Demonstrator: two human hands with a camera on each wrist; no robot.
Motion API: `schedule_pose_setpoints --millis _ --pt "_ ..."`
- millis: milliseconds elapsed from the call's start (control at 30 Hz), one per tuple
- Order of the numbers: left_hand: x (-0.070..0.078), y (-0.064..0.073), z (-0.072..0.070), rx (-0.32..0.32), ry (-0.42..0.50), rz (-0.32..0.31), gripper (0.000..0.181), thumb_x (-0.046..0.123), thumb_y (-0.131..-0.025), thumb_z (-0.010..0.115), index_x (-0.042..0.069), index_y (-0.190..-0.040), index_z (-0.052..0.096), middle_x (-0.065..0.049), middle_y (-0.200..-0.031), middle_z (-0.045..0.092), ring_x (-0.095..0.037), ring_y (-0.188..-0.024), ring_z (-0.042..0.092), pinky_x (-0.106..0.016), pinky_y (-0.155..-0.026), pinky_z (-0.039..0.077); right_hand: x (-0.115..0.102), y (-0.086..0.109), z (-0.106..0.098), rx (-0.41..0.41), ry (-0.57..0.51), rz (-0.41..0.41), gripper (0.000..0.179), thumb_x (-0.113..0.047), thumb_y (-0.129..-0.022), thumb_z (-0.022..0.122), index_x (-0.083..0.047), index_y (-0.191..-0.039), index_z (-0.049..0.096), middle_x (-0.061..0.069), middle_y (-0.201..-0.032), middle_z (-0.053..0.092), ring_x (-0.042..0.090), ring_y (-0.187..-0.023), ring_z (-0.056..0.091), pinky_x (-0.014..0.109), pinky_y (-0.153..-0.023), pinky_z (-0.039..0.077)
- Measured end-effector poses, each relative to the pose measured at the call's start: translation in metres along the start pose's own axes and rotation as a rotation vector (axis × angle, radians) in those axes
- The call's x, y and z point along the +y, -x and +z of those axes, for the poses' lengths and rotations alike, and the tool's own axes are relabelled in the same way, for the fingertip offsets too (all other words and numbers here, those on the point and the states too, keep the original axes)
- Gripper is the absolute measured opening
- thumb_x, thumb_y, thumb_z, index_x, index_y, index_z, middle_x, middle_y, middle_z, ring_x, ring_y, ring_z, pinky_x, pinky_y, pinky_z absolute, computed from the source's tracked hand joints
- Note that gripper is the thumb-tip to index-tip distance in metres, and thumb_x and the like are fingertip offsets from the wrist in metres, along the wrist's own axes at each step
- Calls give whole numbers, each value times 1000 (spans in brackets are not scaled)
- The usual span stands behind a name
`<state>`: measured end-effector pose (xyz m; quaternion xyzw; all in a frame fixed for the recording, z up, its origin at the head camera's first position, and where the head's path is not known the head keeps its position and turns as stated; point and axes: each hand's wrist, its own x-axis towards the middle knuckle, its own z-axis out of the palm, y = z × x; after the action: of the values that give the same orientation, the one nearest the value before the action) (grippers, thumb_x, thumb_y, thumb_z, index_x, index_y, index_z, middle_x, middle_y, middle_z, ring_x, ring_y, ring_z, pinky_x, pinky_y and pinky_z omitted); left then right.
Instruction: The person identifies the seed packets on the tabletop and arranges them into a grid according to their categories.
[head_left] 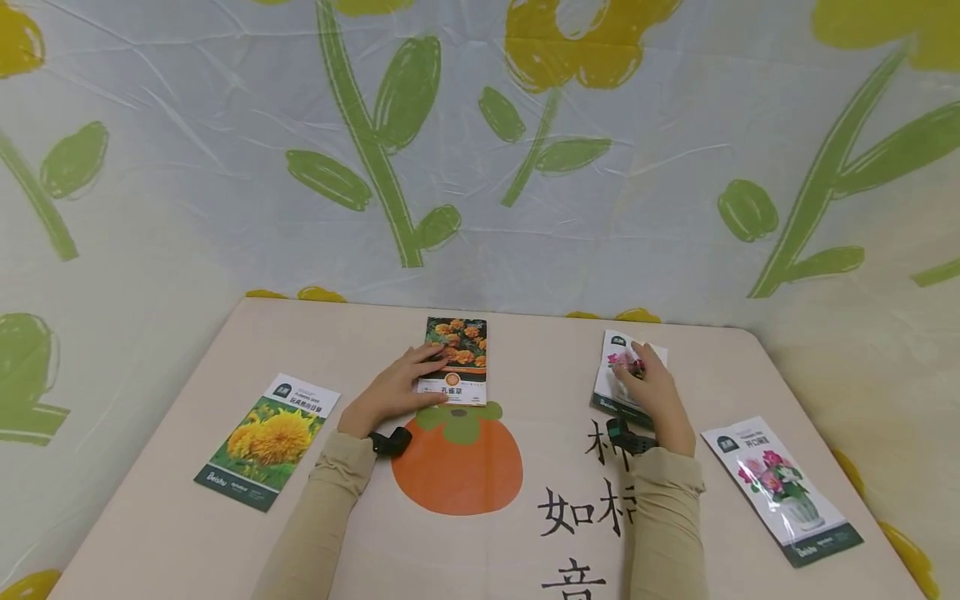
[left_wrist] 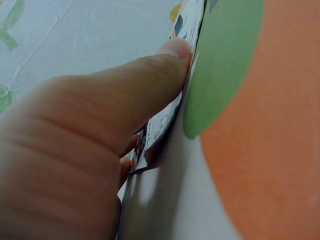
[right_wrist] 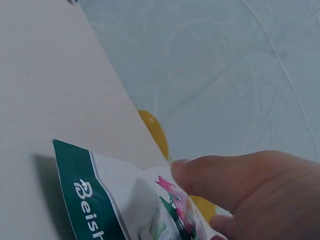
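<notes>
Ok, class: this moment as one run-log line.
left hand: touching marigold packet | right hand: touching farther pink-flower packet | untouched: sunflower packet, rightmost pink-flower packet

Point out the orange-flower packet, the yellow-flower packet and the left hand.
Orange-flower packet point(head_left: 467, 358): head view, on its flower photo.
Yellow-flower packet point(head_left: 272, 438): head view, on its flower photo.
Left hand point(head_left: 393, 387): head view, on its back.

Seed packets point(head_left: 783, 492) of glossy, plastic-looking film; a smooth, matt tabletop point(head_left: 540, 367); a creased, faintly shiny backdrop sheet point(head_left: 225, 192); matt cloth sleeves point(head_left: 667, 533).
</notes>
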<state>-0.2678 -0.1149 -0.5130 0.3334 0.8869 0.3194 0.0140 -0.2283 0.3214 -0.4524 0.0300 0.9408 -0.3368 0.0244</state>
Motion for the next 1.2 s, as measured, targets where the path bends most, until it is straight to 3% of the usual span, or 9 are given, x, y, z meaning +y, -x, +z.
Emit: schedule_pose_setpoints --millis 267,600,1200 --pt "0 0 0 12 2 10 70 38 -86 78 3 -142 53 -13 -157 36 -33 -148 24 -45 -121 13 8 -1 4 -63 14 -37 75 -23 -95 57 15 -149 20 42 -154 0 58 -142 -1 70 -112 8" --pt "3 0 -1 11 -4 -18 69 38 -85 78 4 -140 56 -13 -157 37 -34 -147 25 -44 -121 15 10 -4 8 -101 16 27 79 -27 -99 57 9 -153 13 37 -156 -12 57 -141 -14 73 -110 2" --pt "1 -1 1 5 -14 -38 68 39 -86 78 5 -140 56 -11 -157 37 -33 -148 24 -43 -121 16 8 -2 8 -110 -3 41 79 -27 -100 56 7 -154 11 35 -157 -14 55 -142 -16 73 -110 0"
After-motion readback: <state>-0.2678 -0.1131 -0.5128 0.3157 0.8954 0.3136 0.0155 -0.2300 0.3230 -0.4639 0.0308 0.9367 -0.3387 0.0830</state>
